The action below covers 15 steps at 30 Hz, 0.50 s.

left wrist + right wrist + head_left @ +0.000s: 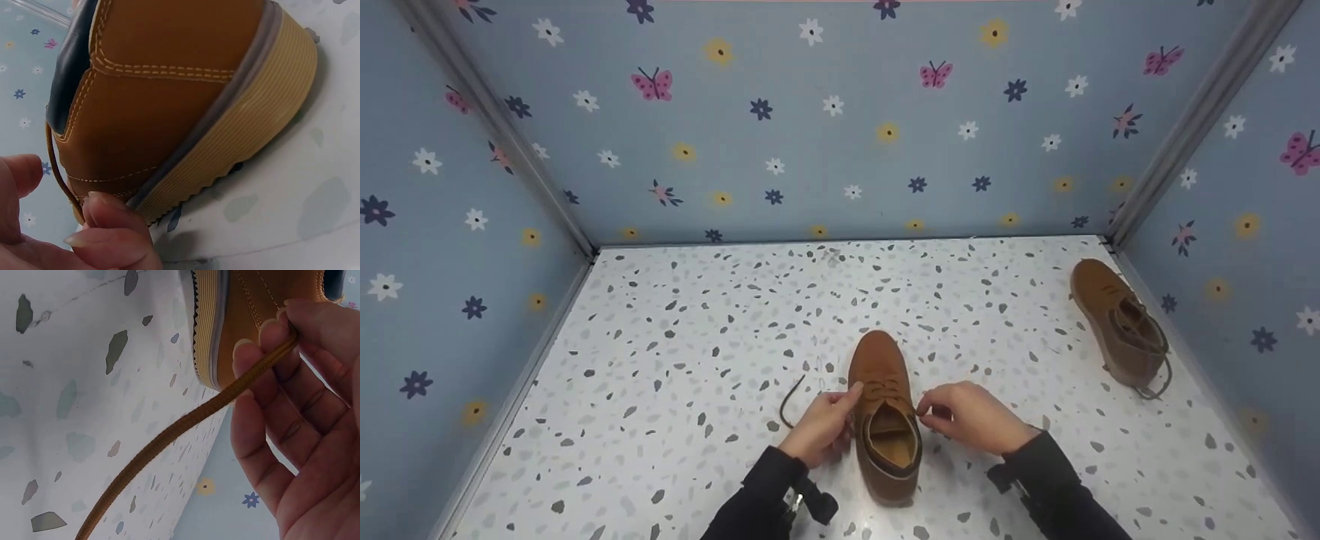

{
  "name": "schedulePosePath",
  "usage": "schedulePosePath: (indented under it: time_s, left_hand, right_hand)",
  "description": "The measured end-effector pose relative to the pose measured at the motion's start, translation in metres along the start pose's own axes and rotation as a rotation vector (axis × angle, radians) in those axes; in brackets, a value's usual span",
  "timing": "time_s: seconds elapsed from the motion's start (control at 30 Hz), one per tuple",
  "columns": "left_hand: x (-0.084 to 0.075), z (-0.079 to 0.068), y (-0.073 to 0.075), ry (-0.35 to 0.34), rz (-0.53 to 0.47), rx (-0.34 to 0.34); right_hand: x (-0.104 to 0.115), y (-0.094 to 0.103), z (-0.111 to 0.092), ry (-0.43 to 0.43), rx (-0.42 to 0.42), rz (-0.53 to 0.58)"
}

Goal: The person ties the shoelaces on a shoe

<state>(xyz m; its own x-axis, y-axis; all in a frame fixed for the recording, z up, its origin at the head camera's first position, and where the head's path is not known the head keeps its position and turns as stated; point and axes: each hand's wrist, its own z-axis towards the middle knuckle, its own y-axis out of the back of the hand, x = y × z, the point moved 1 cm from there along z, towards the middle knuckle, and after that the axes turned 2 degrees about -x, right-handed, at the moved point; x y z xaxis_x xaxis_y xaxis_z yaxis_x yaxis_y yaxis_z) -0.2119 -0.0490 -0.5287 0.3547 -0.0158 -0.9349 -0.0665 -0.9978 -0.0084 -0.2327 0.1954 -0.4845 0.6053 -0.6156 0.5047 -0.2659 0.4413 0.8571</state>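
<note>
A brown lace-up shoe (879,360) stands on the speckled floor, toe pointing away, its opening toward me. On its left side is my left hand (823,427), thumb by the laces and fingers curled low against the side. One shoelace (54,163) runs down behind those fingertips; its loose end shows beyond the hand in the head view. My right hand (971,416), at the shoe's right side, pinches the other shoelace (169,433) between thumb and fingertips. The rest of that lace trails down from the pinch in the right wrist view.
A second brown shoe (1114,322) stands at the right near the side wall, its lace (1162,382) looping onto the floor. Flower-and-butterfly panels (840,135) enclose the white speckled floor (675,360) at the back and on both sides.
</note>
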Motion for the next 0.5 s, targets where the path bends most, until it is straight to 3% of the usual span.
schedulePosePath:
  time_s: [0.17,0.27,0.37,0.5]
  left_hand:
    - [-0.003,0.006,-0.006,-0.010,0.058,-0.058]
    - [-0.006,0.008,-0.007,-0.051,0.055,-0.094]
    - [-0.010,0.009,-0.006,-0.089,0.011,-0.117]
    - [-0.018,0.011,-0.002,-0.110,-0.098,-0.087]
  right_hand:
    - [0.000,-0.002,-0.001,0.005,-0.003,0.003]
    - [0.000,-0.001,-0.002,-0.001,0.002,0.011]
    - [-0.001,-0.001,-0.003,0.000,0.001,0.009]
    - [-0.002,0.001,-0.004,0.007,-0.007,0.004]
